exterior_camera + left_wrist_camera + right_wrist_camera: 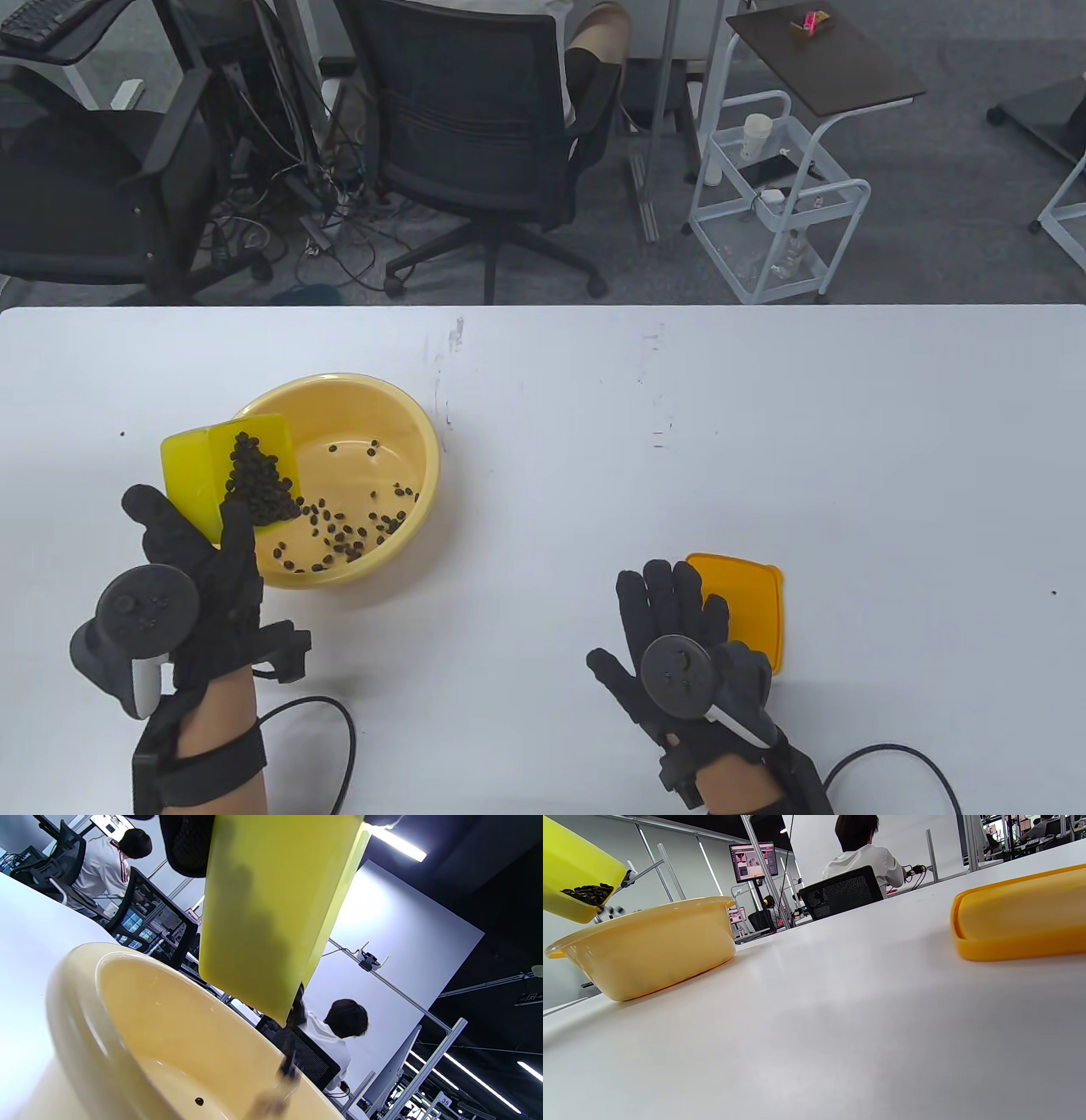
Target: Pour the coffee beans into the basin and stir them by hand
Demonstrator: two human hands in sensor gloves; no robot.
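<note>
My left hand (199,543) grips a yellow-green box (199,471), tilted over the left rim of the pale yellow basin (420,424). Coffee beans (259,484) are piled at the box's lower corner and spill out; several loose beans (356,531) lie on the basin floor. In the left wrist view the box (271,908) hangs above the basin (127,1018) with blurred beans falling (288,1069). The right wrist view shows the box (572,870) above the basin (649,946). My right hand (670,611) lies flat on the table, fingers straight, its fingertips at the orange lid (751,607).
The orange lid (1022,921) lies flat at the right of the white table (764,441). Beyond the table's far edge stand office chairs (484,127) and a white cart (772,204). People sit at desks in the background of the wrist views.
</note>
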